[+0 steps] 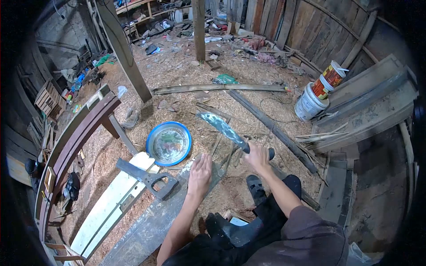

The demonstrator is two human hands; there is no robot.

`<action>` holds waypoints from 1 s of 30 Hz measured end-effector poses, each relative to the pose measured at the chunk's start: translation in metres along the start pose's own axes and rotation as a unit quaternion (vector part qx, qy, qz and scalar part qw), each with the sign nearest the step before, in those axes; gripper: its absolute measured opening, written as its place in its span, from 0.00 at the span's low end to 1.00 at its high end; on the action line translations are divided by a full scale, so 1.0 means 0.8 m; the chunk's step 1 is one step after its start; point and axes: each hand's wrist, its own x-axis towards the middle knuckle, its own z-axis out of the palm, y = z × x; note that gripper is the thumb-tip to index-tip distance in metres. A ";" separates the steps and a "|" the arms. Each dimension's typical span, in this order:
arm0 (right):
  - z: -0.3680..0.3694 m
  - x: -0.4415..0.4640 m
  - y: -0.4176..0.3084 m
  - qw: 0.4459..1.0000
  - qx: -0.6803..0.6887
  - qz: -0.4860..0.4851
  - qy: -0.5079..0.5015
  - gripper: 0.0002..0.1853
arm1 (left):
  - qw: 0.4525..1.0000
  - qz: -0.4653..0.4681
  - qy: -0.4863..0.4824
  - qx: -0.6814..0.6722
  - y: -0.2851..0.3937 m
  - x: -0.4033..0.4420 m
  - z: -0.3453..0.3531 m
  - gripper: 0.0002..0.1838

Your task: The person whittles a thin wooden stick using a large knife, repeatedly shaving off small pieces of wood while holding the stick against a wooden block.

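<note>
The knife (222,127) is gripped in the right hand (256,156), its blade raised clear of any wood. The left hand (200,174) is laid by the surface (148,228), empty, fingers close together. The saw (132,170) lies across the board (104,208). Notches are already cut there; what is left cannot be told.

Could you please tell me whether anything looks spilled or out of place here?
Wood shavings litter the floor, and scraps of cloth and rubbish lie strewn at the back, which looks untidy.
</note>
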 end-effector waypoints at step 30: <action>-0.064 -0.149 -0.034 0.964 0.219 -0.013 -0.149 0.20 | 0.993 -0.112 0.026 0.030 0.047 -0.038 -0.045 0.27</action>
